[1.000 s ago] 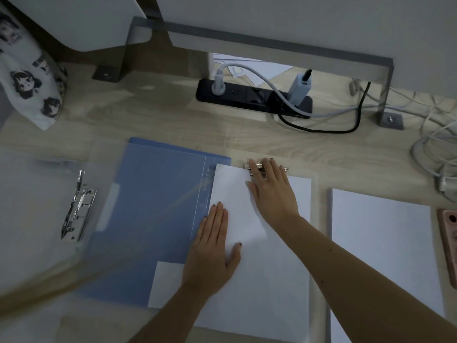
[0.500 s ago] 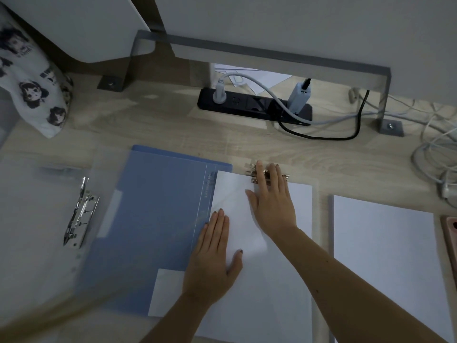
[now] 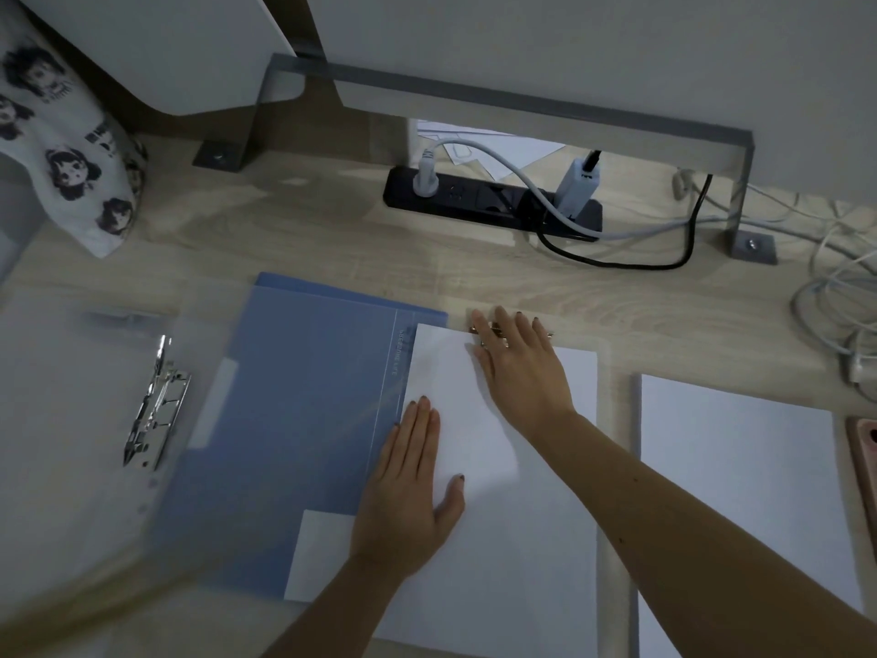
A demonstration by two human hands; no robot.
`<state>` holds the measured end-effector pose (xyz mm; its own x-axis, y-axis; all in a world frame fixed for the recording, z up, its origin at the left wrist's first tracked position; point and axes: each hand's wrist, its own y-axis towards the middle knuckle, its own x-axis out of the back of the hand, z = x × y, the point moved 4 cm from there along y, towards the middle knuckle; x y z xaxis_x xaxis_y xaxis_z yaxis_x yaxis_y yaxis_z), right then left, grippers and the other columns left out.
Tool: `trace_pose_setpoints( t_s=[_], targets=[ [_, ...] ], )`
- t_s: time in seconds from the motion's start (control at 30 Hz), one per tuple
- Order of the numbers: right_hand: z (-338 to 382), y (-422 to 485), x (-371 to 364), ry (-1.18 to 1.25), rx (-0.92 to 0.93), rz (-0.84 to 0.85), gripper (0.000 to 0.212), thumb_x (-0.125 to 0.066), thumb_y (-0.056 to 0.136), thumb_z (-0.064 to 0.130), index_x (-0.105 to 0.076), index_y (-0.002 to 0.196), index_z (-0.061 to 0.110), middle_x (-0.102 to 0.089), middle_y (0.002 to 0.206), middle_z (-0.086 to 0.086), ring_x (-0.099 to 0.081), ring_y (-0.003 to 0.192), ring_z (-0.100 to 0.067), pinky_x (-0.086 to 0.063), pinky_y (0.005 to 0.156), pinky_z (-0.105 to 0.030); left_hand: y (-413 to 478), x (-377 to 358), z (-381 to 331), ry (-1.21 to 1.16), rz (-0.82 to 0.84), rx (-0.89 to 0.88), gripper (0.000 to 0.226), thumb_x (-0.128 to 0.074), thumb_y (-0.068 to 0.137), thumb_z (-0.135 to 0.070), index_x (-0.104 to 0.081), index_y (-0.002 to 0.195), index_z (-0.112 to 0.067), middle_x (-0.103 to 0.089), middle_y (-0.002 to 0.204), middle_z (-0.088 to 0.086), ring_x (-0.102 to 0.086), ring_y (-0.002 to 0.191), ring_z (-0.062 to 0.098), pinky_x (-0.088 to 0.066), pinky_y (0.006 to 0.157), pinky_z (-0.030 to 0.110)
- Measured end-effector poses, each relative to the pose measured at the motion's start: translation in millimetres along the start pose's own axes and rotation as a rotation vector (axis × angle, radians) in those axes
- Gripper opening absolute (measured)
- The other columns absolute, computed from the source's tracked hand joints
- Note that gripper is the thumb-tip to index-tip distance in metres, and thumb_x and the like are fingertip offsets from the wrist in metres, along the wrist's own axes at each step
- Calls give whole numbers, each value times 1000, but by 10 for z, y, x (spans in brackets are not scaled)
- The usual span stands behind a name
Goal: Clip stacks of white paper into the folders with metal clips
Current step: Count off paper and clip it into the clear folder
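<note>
A stack of white paper [image 3: 536, 553] lies at the centre, its left edge over a closed blue folder [image 3: 303, 401]. My left hand [image 3: 408, 486] lies flat on the paper's left side, fingers together. My right hand [image 3: 517, 368] rests on the paper's top edge, its fingers over a metal clip [image 3: 477, 329] that is mostly hidden. A clear folder [image 3: 61, 444] lies open at the left with its own metal clip [image 3: 154, 406] showing. Another white paper stack [image 3: 740, 472] sits at the right.
A black power strip [image 3: 484, 198] with plugs and cables lies at the back, under a grey metal bracket [image 3: 522, 95]. White cables [image 3: 840, 287] coil at the far right. A pink object [image 3: 866, 463] is at the right edge, a printed cloth bag [image 3: 66, 149] at the back left.
My hands have hardly shifted; the right fingers stretched a little further over the clip. The view has tilted slightly, so everything sits lower in the frame.
</note>
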<state>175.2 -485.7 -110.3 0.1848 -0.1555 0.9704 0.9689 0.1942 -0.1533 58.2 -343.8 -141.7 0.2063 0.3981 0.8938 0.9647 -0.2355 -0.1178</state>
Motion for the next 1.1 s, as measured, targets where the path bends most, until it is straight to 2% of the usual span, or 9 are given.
trace_pose_setpoints(
  t_s=[0.2,0.33,0.4,0.5,0.63,0.77,0.87,1.0,1.1],
  targets=[
    [3,48,-100,-86,23,-7,50,-25,94,29,-53,127,5,-59,123,-18,-54,116,-42,-44,97,-49,-3,1,0,4,-6,-2,69,-34,92,-48,-17,148,-12,-20,156,2,-6,146,11,-7,118,28],
    [23,13,-173,15,-26,-29,54,-17,96,32,-36,140,7,-41,144,-18,-32,136,-39,-22,112,-42,5,11,-2,19,-1,-3,68,-34,91,-49,-23,146,-11,-26,153,3,-17,143,14,-17,113,38],
    [27,-14,-193,85,-52,-48,58,-13,95,36,-27,145,11,-28,152,-16,-17,142,-35,-6,115,-37,7,-4,2,16,-2,-5,67,-34,91,-49,-24,146,-11,-26,153,2,-13,144,13,-14,113,37],
    [6,-77,-127,225,-70,-65,61,-9,93,43,-21,147,17,-18,155,-12,-7,145,-26,2,116,-33,5,-16,22,10,-2,1,69,-32,92,-49,-16,148,-13,-18,156,-1,-4,146,9,-10,116,35],
    [-226,-499,75,411,-221,-126,52,-21,97,40,-23,146,22,-23,155,-7,-15,144,-19,-8,117,-30,3,2,3,16,29,-16,69,-26,93,-49,-8,149,-13,-9,158,0,-1,146,11,-3,119,27],
    [-683,-1327,186,535,-421,-169,46,-36,98,30,-33,143,20,-36,148,-5,-32,137,-22,-27,113,-39,18,11,17,72,74,7,69,-20,94,-49,-16,148,-7,-15,157,7,-7,146,16,-1,119,24],
    [-1013,-1917,189,498,-601,-149,46,-40,96,24,-37,140,14,-38,147,-8,-33,136,-24,-25,111,-37,-4,47,-102,89,34,44,63,-20,95,-43,-23,145,-5,-19,155,11,-16,144,22,1,118,27],
    [-1175,-2295,157,461,-668,-127,45,-39,95,23,-38,140,14,-38,148,-7,-34,136,-24,-24,110,-33,-160,138,-768,-231,-18,97,47,-35,95,-31,-37,139,-17,-31,152,-1,-25,140,12,-12,117,19],
    [-1189,-2379,102,479,-651,-103,45,-40,95,23,-39,139,17,-36,149,-6,-33,137,-23,-24,110,-32,-262,-2,-1412,-725,318,271,41,-44,96,-22,-36,136,-30,-34,144,-16,-31,135,3,-24,104,8]
  ],
)
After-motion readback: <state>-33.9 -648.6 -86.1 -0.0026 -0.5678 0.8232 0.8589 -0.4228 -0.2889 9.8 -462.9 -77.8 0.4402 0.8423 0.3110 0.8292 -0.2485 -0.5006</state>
